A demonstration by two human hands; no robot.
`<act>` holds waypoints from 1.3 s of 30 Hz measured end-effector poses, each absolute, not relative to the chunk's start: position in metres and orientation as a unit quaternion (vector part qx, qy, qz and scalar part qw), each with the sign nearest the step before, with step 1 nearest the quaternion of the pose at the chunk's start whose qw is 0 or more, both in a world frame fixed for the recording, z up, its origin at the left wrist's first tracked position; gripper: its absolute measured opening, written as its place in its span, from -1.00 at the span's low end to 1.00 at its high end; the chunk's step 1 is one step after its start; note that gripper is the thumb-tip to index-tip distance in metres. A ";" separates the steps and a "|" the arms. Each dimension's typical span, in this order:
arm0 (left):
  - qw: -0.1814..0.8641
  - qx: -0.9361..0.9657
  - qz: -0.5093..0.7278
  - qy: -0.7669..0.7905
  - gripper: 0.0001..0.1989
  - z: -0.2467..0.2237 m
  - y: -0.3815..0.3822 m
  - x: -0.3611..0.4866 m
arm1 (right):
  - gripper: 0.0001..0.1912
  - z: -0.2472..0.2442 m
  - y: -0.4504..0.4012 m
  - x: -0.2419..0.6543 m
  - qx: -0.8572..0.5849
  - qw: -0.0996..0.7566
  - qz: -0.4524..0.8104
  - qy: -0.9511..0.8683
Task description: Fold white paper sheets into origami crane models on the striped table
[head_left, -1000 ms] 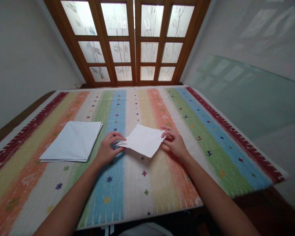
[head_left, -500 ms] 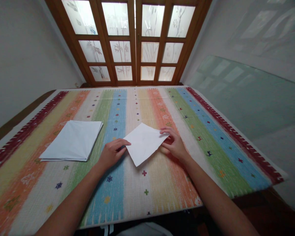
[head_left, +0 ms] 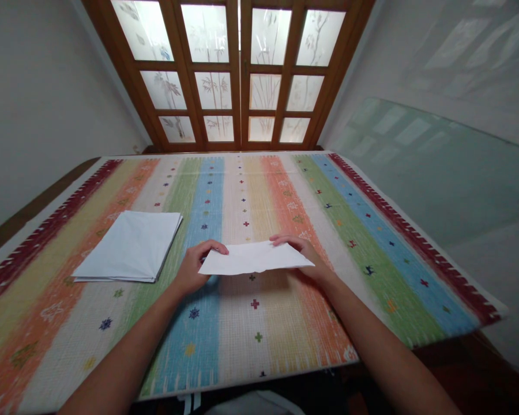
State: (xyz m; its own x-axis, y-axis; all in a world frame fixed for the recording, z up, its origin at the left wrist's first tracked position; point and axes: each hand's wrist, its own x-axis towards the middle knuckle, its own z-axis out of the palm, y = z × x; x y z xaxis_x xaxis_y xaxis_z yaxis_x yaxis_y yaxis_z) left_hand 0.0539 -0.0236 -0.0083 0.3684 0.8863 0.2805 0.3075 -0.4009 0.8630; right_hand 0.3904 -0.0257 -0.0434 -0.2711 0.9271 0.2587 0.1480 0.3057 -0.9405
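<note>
A folded sheet of white paper (head_left: 255,257) is held above the middle of the table, its near edge toward me and nearly level. My left hand (head_left: 200,260) pinches its left side, thumb on top and the other fingers partly hidden. At the right side my right hand (head_left: 301,252) grips the paper, with fingertips over its upper face and the rest of the hand behind it. To the left of my left hand lies a stack of white paper (head_left: 127,246) on the cloth.
A striped tablecloth (head_left: 259,346) covers the table, which reaches to wooden doors (head_left: 241,75) with frosted panes. A pale glass panel (head_left: 432,167) leans along the right wall. White walls stand on both sides.
The paper has turned from a diamond, corner toward me, to a flatter shape with a straight edge facing me. Both hands have shifted their grip with it. The stack stays put.
</note>
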 end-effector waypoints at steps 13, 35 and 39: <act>0.310 0.707 0.404 0.491 -0.64 -0.025 -0.016 0.054 | -0.52 -0.030 -0.038 0.389 -0.439 0.400 0.460 -0.660; 0.401 0.661 0.386 0.504 -0.71 -0.020 -0.014 0.053 | -0.65 -0.024 -0.037 0.396 -0.490 0.392 0.570 -0.531; 0.414 0.663 0.375 0.499 -0.73 -0.014 -0.018 0.054 | -0.87 -0.022 -0.038 0.398 -0.495 0.366 0.518 -0.594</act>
State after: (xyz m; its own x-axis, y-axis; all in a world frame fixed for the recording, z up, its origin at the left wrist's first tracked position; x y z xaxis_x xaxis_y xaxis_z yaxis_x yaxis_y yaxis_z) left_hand 0.0539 -0.0183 -0.0144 0.2209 0.9716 0.0851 0.3508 -0.1606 0.9226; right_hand 0.3985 -0.0380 -0.0216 -0.2413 0.9673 -0.0784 0.2087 -0.0272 -0.9776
